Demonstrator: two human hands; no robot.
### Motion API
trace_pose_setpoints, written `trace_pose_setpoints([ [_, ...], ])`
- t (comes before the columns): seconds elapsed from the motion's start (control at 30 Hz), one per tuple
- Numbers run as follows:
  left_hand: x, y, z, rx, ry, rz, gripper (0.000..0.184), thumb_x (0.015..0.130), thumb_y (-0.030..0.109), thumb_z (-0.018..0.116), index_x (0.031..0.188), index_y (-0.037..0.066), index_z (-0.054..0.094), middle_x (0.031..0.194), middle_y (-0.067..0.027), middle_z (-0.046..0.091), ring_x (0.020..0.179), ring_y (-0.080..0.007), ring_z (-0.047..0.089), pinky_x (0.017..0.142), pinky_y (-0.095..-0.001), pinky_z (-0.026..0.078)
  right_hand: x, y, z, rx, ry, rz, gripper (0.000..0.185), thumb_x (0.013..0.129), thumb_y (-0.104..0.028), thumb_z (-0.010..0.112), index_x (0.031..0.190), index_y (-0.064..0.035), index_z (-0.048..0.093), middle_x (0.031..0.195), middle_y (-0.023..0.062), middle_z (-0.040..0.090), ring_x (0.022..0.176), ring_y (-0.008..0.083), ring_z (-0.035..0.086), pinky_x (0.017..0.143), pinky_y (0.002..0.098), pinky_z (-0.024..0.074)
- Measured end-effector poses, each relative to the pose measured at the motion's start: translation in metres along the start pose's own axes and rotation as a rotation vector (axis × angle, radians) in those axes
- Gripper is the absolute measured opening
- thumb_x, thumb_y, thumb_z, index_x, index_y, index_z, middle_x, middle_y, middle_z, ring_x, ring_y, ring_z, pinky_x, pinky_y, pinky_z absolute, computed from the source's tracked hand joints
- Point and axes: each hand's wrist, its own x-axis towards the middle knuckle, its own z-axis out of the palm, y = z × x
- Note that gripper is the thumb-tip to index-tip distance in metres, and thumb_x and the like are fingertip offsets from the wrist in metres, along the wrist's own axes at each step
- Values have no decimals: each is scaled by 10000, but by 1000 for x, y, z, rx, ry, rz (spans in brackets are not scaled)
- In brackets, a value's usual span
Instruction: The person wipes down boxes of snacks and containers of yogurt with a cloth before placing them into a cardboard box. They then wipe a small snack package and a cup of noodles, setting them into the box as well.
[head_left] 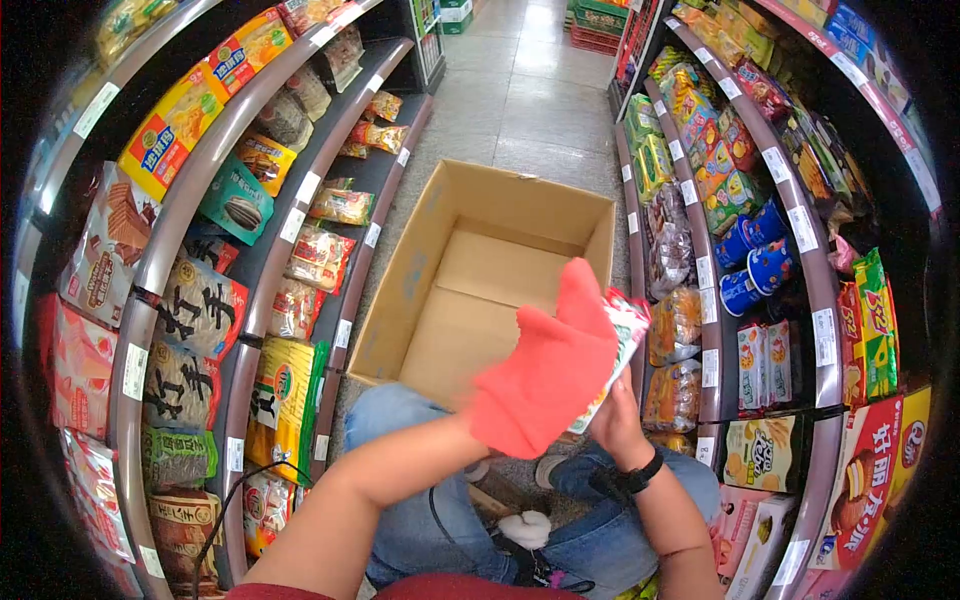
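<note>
My left hand [550, 370] is covered by a red cloth mitt or glove, so its fingers are hidden. The red cloth lies against the face of a snack packet [628, 330] with white, green and red print. From below and to the right, my right hand [617, 425] grips that packet, thumb along its edge. A dark band is around the right wrist. Beyond both hands, an open cardboard box [400, 335] sits on the floor, with its bare bottom showing.
Shelves of packaged snacks line both sides of the aisle, with the left shelf edge [345, 330] and right shelf edge [708, 350] close by. Blue cups [765, 270] stand on the right shelf. A black cord [225, 510] hangs at lower left. Tiled floor [500, 110] runs ahead.
</note>
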Motion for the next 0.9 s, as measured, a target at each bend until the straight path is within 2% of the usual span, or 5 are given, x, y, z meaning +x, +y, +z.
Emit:
trace_pose_setpoints([
  [0.27,-1,-7,14,3,-49,-3,369,741,-59,605,1102,-17,536,851,-130,605,660,-221,613,509,-325,485,-11,-12,-26,-438,69,-19,777,1020,-260,511,1595,-128,5,1602,108,244,1452,253,293,1191,432,244],
  [0.37,-3,-17,21,18,-79,-12,374,749,-51,602,1115,-14,531,864,-132,606,671,-222,615,517,-325,487,3,-29,2,-187,209,-52,641,1009,-132,499,1556,-68,172,1500,104,412,1330,245,473,1088,392,425],
  [0.47,-3,-26,33,14,-105,-21,379,757,-42,599,1127,-11,526,878,-134,606,683,-223,617,525,-325,490,13,-44,-12,-567,62,-2,530,1015,-177,514,1495,-58,322,1448,100,475,1299,249,507,1080,405,442],
  [0.6,6,-30,37,13,-111,-24,385,768,-31,595,1145,-7,519,895,-136,608,698,-224,620,536,-325,493,17,-38,-1,238,125,110,436,1029,-291,506,1394,-54,473,1363,123,561,1229,266,567,1047,430,477],
  [0.9,27,-16,15,-16,-14,-17,400,792,-5,587,1183,1,503,935,-141,611,731,-226,627,560,-324,501,-5,3,-19,-90,207,367,514,1060,-299,399,1502,-68,273,1491,126,421,1312,270,500,1067,412,450],
])
